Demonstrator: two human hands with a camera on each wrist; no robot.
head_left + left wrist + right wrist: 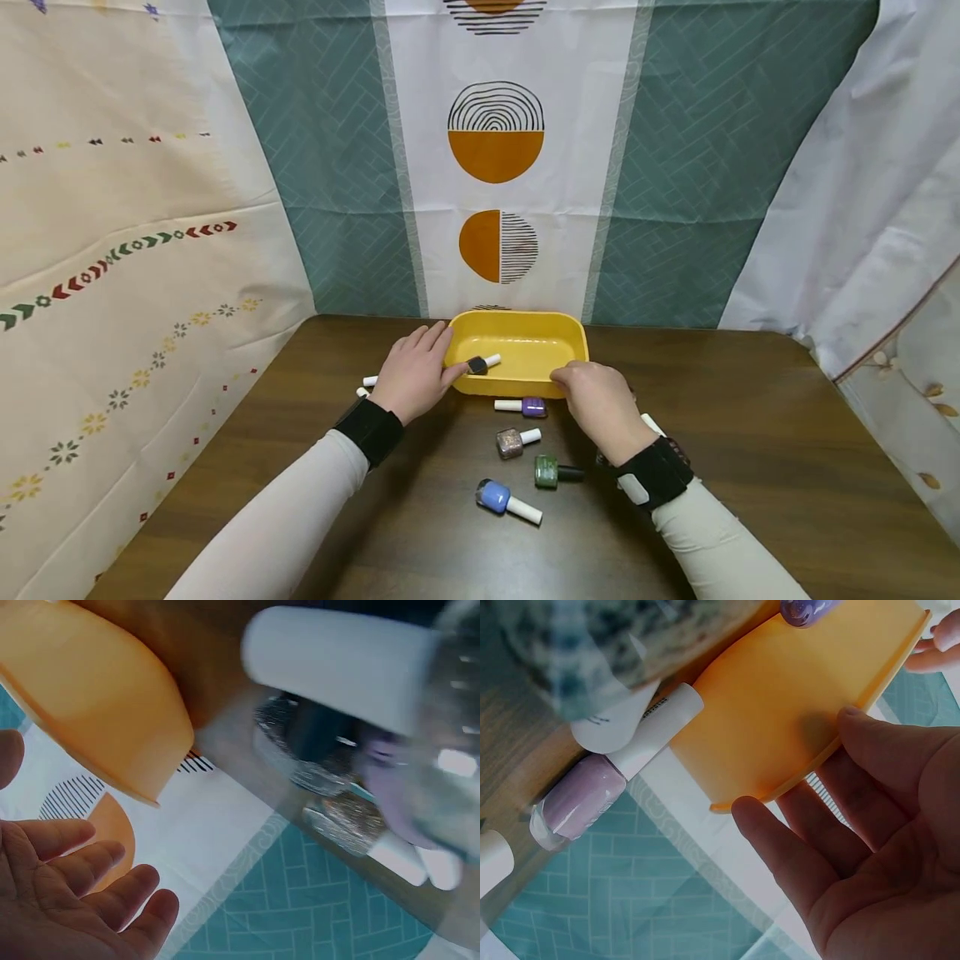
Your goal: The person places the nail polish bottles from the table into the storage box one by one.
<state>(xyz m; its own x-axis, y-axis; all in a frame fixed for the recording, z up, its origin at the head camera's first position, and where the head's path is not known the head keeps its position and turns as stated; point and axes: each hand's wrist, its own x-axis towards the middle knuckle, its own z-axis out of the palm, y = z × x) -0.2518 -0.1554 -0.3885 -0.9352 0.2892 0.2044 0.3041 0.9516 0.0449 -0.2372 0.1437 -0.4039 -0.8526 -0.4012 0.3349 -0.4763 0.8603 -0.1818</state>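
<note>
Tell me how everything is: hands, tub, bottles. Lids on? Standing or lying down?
Tub: upright
Black bottle: capped, lying in tub
Purple bottle: capped, lying
Glitter bottle: capped, lying
Green bottle: capped, lying
Blue bottle: capped, lying
Mauve bottle: capped, lying
Other bottles: partly hidden
Left hand: fingers straight, beside tub
Right hand: pinching tub

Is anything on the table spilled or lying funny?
I see nothing spilled. The blue bottle, green bottle and purple bottle lie on their sides, pointing different ways, so they look messy. Only one dark bottle shows inside the yellow tray.
</note>
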